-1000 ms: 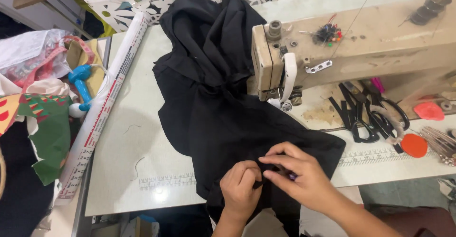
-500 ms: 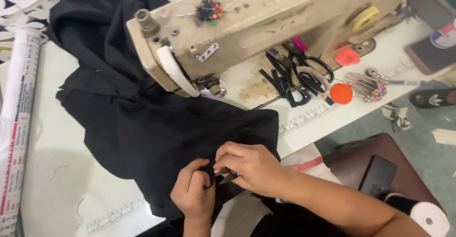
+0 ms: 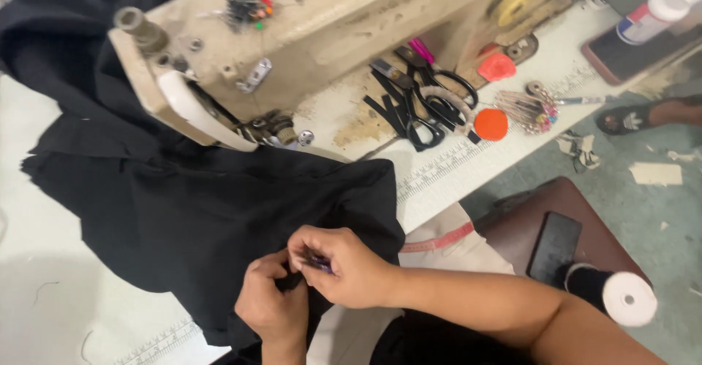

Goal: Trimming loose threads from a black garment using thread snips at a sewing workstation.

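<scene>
While the view has swung rightward and closer since the earlier pictures, so that the floor and a brown stool now show at the right, the work itself is seen little altered. The tabletop (image 3: 44,277), pale and edged with a printed ruler strip, is largely covered by the black fabric (image 3: 183,211), which is spread from the far left corner, under the arm of the beige sewing machine (image 3: 307,36), down to the near edge. The cloth has been kept in much the same lie, which suggests fine hand work at its hem rather than any feeding under the needle. Beside the machine base, black scissors (image 3: 420,113) and an orange disc (image 3: 491,124) are laid well apart from the hands. At the near edge the fabric's border is pinched by the left hand (image 3: 274,306), fingers pressed together on a fold. Touching it, the right hand (image 3: 344,266) is closed on a small purple object (image 3: 318,262), too hidden to be identified, held against the cloth.
</scene>
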